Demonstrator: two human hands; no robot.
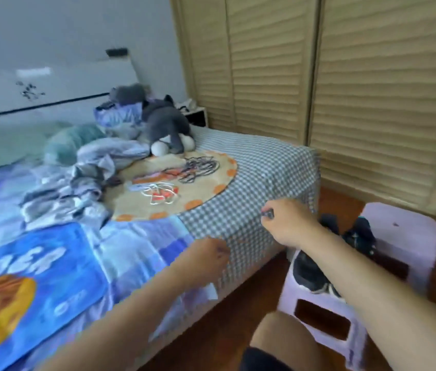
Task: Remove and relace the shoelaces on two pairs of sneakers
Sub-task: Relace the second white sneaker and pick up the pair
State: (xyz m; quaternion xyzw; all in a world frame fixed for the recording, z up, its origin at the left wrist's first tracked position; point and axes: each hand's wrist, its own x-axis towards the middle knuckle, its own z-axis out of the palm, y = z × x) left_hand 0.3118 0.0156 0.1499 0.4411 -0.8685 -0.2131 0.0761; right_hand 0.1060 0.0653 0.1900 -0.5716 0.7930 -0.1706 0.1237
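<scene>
The right hand [287, 223] pinches a small dark thing, too blurry to name. The left hand [210, 254] is curled at the bed's edge [254, 253]; what it holds is unclear. Loose laces [184, 175] lie on the round mat [131, 202], and dark sneakers [315, 279] sit on the purple stool [404, 226] nearby.

**Both hands reach over the bed corner**

The right hand [287, 222] pinches a small dark thing, too blurred to name, above the checked sheet [254, 183]. The left hand [208, 254] hovers curled at the sheet's edge. Dark laces [198, 167] and white laces [159, 192] lie loose on a round mat [131, 207]. Dark sneakers [310, 274] sit on a lilac stool [404, 228].
</scene>
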